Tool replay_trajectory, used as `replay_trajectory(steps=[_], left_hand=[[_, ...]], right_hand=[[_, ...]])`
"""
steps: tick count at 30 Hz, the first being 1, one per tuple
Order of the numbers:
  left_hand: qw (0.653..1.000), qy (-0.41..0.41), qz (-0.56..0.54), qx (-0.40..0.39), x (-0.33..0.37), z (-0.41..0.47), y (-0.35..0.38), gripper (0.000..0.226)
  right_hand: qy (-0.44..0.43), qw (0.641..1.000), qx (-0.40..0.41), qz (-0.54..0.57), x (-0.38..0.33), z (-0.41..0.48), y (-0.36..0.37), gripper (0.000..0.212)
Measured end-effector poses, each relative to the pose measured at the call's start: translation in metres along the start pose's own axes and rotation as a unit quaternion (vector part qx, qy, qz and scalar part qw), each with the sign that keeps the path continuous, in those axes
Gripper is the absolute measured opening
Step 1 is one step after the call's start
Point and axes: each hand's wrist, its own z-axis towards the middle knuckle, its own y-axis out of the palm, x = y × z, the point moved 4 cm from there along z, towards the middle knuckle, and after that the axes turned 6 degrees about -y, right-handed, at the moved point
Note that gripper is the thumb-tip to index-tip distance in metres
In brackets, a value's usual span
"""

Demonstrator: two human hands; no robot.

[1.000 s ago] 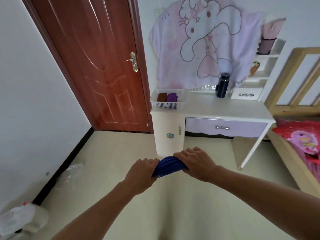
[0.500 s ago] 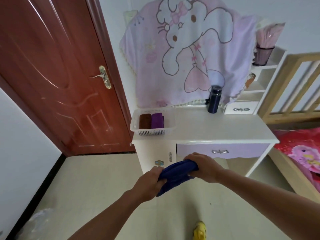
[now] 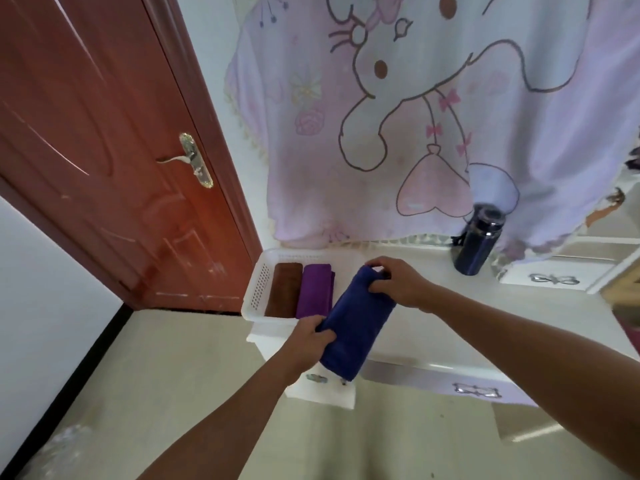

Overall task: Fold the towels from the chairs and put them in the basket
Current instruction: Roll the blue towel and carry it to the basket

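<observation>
A folded dark blue towel (image 3: 356, 322) hangs in the air over the right part of the white basket (image 3: 258, 289), tilted with its far end higher. My left hand (image 3: 311, 336) grips its near end. My right hand (image 3: 394, 284) grips its far end. The basket stands on the left end of the white desk (image 3: 519, 317) and holds a folded brown towel (image 3: 284, 289) and a folded purple towel (image 3: 315, 291) side by side. The basket's right side is hidden behind the blue towel.
A dark bottle (image 3: 476, 244) stands on the desk at the back right. A pink cartoon blanket (image 3: 415, 116) hangs on the wall behind the desk. A red-brown door (image 3: 104, 150) is shut on the left. Pale floor lies below.
I have come closer to the desk. Both hands have carried the blue towel forward and up, from in front of the desk to above the basket.
</observation>
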Motion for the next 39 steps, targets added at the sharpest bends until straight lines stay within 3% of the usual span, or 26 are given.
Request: replay_trajectory(steps=[8, 13, 19, 25, 29, 32, 36, 39], left_hand=[[0.997, -0.055, -0.047, -0.002, 0.006, 0.108, -0.012, 0.038], [0.993, -0.106, -0.060, -0.003, -0.018, 0.177, -0.014, 0.037], [0.989, -0.147, -0.005, -0.023, -0.052, 0.216, 0.001, 0.030], [0.967, -0.084, 0.239, 0.031, -0.046, 0.222, 0.004, 0.032], [0.944, 0.099, 0.301, 0.097, -0.029, 0.201, 0.002, 0.027], [0.915, 0.212, 0.340, 0.046, -0.034, 0.188, 0.014, 0.024], [0.893, 0.129, 0.428, -0.052, -0.050, 0.184, 0.021, 0.063], [0.874, 0.108, 0.470, -0.053, -0.053, 0.183, 0.018, 0.068]], right_hand=[[0.012, 0.996, -0.030, -0.080, 0.020, 0.131, 0.008, 0.040], [0.014, 0.980, -0.104, -0.171, 0.045, 0.206, 0.039, 0.039], [0.031, 0.945, -0.197, -0.258, 0.081, 0.235, 0.084, 0.036], [-0.044, 0.895, -0.179, -0.406, 0.082, 0.234, 0.100, 0.020], [-0.178, 0.873, -0.085, -0.446, 0.069, 0.224, 0.078, 0.029], [-0.205, 0.880, -0.133, -0.408, 0.071, 0.207, 0.076, 0.039], [-0.148, 0.872, -0.231, -0.405, 0.090, 0.197, 0.092, 0.047], [-0.139, 0.876, -0.236, -0.396, 0.097, 0.200, 0.099, 0.046]])
